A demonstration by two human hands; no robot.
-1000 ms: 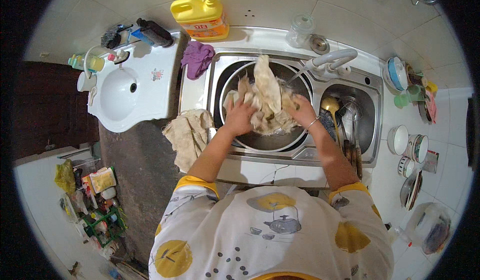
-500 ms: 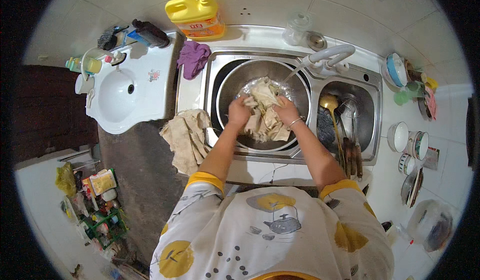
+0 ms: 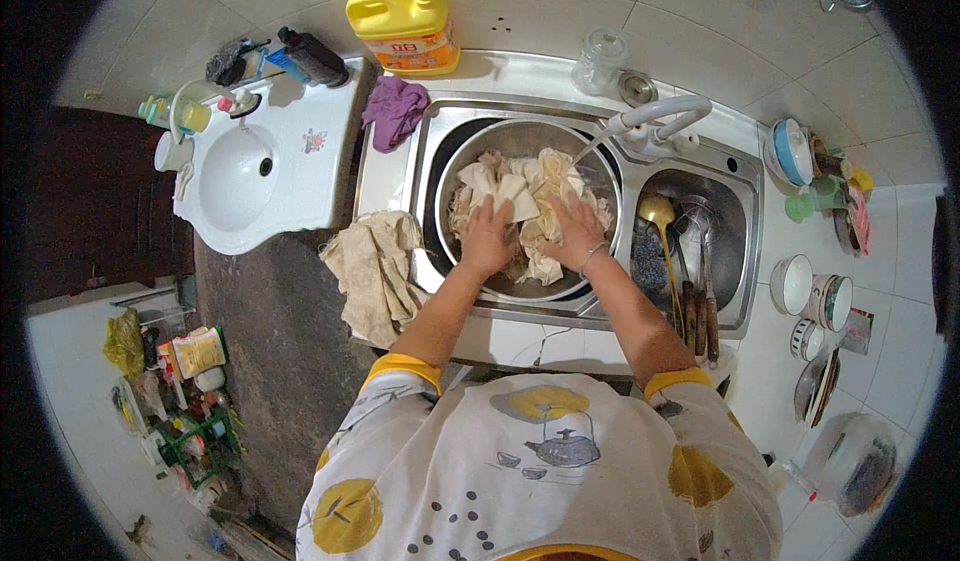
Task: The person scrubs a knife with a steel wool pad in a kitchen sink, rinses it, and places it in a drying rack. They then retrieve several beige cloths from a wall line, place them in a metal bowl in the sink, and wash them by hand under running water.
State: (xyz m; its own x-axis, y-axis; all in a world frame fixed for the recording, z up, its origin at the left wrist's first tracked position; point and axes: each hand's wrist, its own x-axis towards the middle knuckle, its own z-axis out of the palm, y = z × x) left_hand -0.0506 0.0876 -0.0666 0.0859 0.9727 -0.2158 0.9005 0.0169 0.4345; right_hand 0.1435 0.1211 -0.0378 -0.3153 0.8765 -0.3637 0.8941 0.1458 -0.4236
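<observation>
Wet cream cloths [image 3: 548, 176] lie spread across a round metal basin [image 3: 443, 226] set in the left sink bowl. My left hand [image 3: 487, 239] rests on their left part with its fingers apart. On the right part lies my right hand [image 3: 575, 231], also with fingers spread, a bracelet at its wrist. The grey faucet [image 3: 665, 111] reaches over the basin from the right, and a stream falls from its spout onto the cloths. The undersides of both palms are hidden.
More folded cream cloths [image 3: 372, 271] hang over the counter's left edge. A purple rag [image 3: 395, 111] and a yellow pump jug [image 3: 405, 36] stand behind. In the right sink bowl [image 3: 735, 251] are a golden ladle [image 3: 657, 211] and other utensils. Several bowls [image 3: 792, 284] line the right counter.
The bunched cloths have spread out over the basin. Both hands have gone from gripping the bundle to lying on the cloths with open fingers.
</observation>
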